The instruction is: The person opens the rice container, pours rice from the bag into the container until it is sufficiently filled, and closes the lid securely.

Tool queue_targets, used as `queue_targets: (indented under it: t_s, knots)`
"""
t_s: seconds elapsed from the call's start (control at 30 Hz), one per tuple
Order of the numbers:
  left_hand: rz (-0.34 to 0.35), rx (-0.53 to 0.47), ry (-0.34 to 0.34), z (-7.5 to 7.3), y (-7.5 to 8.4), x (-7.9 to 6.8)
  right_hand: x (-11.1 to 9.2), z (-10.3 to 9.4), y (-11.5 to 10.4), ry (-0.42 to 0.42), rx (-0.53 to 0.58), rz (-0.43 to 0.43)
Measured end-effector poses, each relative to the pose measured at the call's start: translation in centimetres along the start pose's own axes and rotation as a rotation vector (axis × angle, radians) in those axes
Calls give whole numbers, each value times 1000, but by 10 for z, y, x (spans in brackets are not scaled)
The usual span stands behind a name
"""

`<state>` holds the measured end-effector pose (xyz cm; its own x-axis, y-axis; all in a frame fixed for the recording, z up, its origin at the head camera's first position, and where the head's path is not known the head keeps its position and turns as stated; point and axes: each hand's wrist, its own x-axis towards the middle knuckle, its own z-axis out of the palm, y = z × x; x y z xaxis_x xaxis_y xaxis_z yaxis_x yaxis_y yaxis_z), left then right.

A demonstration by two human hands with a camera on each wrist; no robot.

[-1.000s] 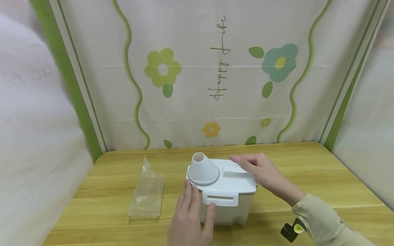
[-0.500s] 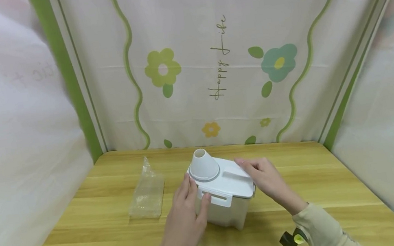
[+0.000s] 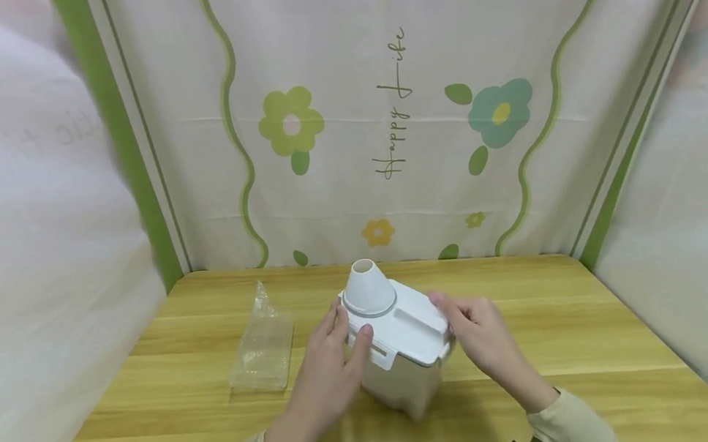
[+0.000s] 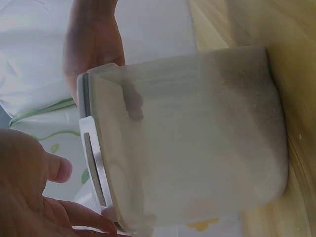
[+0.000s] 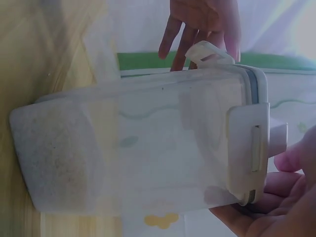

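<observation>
A clear storage container [image 3: 408, 391] with a white lid [image 3: 418, 342] stands at mid-table; pale, grain-like contents fill its lower part. On the lid rise a white cone spout [image 3: 369, 293] and a raised handle [image 3: 421, 321]. My left hand [image 3: 320, 380] touches the container's left side with its fingers, its thumb by the near latch [image 3: 377, 353], which stands out from the wall in the right wrist view. My right hand [image 3: 484, 338] grips the lid's right end, thumb on top and fingers curled below the edge. Another latch [image 5: 247, 153] hangs down on that end.
A crumpled clear plastic bag [image 3: 264, 350] lies on the wooden table [image 3: 150, 401], left of the container. Printed fabric curtains [image 3: 344, 141] enclose the table at the back and both sides.
The container has turned clockwise as seen from above, so the near latch now faces further left. Both hands have moved round with it, the right one slightly nearer and to the right.
</observation>
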<state>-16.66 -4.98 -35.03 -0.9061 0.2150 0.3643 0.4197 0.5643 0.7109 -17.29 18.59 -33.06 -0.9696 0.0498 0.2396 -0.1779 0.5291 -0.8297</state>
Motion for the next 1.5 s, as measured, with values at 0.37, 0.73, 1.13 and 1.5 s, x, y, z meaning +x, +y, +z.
queue_targets:
  t_s: [0.37,0.73,1.13,1.5]
  knots:
    - [57,-38,-29,5,-16,23,-16,5,0,105,-28,-107]
    - [63,-103,-93,3,-27,42,-28,19,-4,215,36,-188]
    - [78,-237,-215,-1,-41,55,-34,28,-7,294,33,-277]
    - [105,-249,-93,-3,-48,33,-25,28,5,275,-49,-312]
